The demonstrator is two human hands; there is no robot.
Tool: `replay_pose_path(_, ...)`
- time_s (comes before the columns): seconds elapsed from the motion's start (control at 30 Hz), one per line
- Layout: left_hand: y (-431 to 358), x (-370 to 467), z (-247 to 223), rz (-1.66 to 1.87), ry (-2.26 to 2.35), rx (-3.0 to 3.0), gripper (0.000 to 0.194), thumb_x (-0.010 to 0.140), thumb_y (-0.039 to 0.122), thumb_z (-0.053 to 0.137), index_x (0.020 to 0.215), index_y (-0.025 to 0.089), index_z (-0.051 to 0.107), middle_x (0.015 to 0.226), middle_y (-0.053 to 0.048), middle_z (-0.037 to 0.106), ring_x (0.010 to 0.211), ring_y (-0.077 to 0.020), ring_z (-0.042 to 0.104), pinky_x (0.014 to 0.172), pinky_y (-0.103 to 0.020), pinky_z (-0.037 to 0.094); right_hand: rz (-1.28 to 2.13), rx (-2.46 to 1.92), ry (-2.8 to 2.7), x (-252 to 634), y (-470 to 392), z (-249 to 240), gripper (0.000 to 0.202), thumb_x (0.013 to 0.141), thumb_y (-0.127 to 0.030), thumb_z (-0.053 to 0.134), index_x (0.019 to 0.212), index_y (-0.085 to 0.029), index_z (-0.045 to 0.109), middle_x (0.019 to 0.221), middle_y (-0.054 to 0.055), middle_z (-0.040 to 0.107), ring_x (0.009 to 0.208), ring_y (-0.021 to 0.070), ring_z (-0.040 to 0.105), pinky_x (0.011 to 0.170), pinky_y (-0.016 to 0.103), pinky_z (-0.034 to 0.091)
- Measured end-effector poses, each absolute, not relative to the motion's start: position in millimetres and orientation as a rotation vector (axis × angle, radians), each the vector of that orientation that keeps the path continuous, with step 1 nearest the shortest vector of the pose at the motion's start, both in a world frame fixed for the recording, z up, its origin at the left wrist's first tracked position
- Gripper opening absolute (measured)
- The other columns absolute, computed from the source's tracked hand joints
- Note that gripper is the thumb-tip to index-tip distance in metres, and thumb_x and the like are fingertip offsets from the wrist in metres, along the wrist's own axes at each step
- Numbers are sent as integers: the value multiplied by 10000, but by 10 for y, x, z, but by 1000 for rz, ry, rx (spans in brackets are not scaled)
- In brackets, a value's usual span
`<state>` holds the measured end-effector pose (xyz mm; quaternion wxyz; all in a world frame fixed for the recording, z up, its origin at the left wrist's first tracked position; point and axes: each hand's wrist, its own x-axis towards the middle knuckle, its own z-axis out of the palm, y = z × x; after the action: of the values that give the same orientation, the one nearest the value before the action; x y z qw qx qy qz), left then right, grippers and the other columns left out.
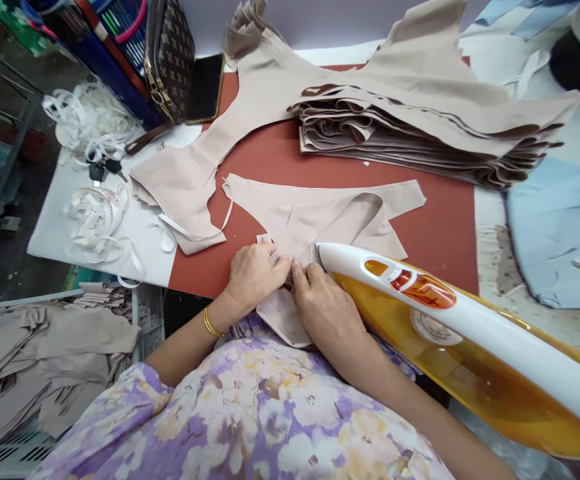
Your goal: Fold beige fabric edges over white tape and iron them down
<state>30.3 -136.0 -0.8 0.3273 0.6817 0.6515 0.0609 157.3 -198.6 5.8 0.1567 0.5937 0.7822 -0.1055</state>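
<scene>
A beige fabric piece (295,207) lies on the reddish-brown board, its lower end hanging over the front edge toward my lap. My left hand (255,273) pinches this cloth near the edge, with a small white tab showing above the fingers. Close beside it, my right hand (327,303) also has its fingertips closed on the cloth, thumbs nearly touching. Just right of my right hand is a white and amber steam iron (420,293), its tip near the fabric; neither hand grips it. A thin white tape runs from the piece's upper left corner.
A thick stack of folded beige pieces (395,140) sits at the back right of the board (440,227). White tape coils (95,217), keys, a phone (204,87) and a patterned pouch (170,60) lie left. A crate (153,320) of beige cloth stands lower left; light-blue fabric (555,233) lies right.
</scene>
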Motion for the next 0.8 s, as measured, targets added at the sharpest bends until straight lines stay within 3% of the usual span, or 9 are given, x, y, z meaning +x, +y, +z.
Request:
replay_pose_path(0.17, -1311, 221, -95, 352, 1645, 1648, 135, 768, 319, 601, 737, 189, 582, 559, 45, 515, 534, -106, 412, 566, -245, 303, -328, 1671, 2203, 1571, -1965, 113, 513, 947, -76, 369, 1450, -103, 463, 1029, 130, 625, 858, 196, 671, 619, 256, 544)
replay_pose_path(0.8, -1281, 208, -114, 368, 1618, 1598, 225, 798, 309, 568, 621, 177, 524, 527, 56, 471, 516, -84, 382, 549, -232, 294, -252, 1659, 2277, 1574, -1961, 78, 459, 942, -47, 335, 1340, -102, 557, 979, 105, 627, 801, 183, 669, 567, 254, 513)
